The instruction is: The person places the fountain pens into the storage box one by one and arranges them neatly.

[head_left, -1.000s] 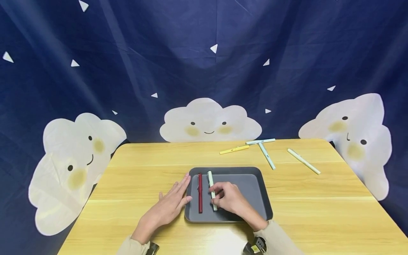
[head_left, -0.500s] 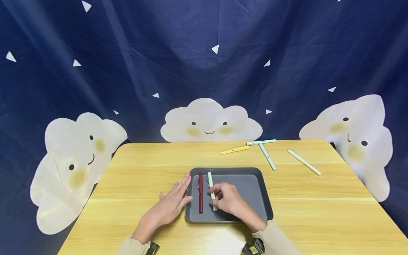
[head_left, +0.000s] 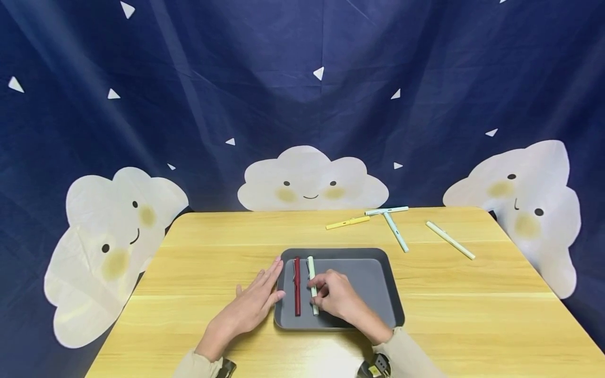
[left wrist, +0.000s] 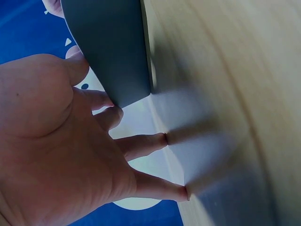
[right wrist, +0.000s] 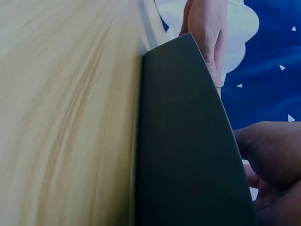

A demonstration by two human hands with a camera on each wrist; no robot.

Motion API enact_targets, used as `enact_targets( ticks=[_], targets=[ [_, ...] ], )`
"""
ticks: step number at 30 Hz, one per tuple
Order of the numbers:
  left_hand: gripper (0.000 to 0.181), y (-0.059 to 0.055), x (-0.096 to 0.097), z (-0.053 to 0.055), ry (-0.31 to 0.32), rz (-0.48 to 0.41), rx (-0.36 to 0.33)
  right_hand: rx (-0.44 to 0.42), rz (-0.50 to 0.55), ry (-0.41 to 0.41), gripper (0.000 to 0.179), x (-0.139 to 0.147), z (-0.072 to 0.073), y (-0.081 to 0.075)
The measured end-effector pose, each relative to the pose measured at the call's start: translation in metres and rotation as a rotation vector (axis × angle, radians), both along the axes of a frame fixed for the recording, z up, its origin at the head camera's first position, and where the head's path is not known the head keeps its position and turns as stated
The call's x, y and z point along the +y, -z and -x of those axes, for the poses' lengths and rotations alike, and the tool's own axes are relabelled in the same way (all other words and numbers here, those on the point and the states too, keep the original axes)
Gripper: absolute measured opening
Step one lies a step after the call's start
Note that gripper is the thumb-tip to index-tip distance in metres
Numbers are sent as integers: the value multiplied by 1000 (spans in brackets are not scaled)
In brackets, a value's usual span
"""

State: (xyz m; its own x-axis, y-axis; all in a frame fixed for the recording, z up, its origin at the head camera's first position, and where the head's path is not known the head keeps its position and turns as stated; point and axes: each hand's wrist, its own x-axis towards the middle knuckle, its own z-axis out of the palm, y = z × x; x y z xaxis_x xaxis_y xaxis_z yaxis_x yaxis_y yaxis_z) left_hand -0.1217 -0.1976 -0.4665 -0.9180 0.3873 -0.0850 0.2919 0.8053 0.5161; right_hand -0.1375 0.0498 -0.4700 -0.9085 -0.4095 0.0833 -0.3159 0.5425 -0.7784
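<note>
A dark grey tray (head_left: 350,328) lies on the wooden table. Inside it, toward the left, a dark red pen (head_left: 297,299) lies lengthwise away from me. Just right of it is a pale green pen (head_left: 311,265), nearly parallel, its clip facing left. My right hand (head_left: 337,296) pinches this pale green pen along its lower half with thumb and fingers. At the tray's left side my left hand (head_left: 252,302) stays with fingers extended, thumb and fingertips at the rim. In the left wrist view, two fingers of the left hand (left wrist: 61,136) reach down to the tabletop beside the tray wall (left wrist: 115,52).
Behind the tray, a yellow pen (head_left: 347,223) and two light blue pens (head_left: 396,232) lie close together near the table's far edge. Farther right is a pale cream-green pen (head_left: 450,240), set diagonally. A dark blue curtain (head_left: 302,105) with clouds hangs behind the table.
The lower end of the pale green pen has shifted slightly left, so it lies straighter beside the red pen. My right hand moved slightly left with it; the left hand stayed put.
</note>
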Motion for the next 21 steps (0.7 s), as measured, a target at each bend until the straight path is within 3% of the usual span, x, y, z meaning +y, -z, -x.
enact_targets(
  ticks=[9, 21],
  targets=[
    [67, 1, -1, -1, 1, 2, 3, 49, -12, 22, 27, -3, 2, 4],
    [67, 1, 0, -1, 2, 5, -2, 25, -2, 34, 27, -6, 1, 4]
  ],
)
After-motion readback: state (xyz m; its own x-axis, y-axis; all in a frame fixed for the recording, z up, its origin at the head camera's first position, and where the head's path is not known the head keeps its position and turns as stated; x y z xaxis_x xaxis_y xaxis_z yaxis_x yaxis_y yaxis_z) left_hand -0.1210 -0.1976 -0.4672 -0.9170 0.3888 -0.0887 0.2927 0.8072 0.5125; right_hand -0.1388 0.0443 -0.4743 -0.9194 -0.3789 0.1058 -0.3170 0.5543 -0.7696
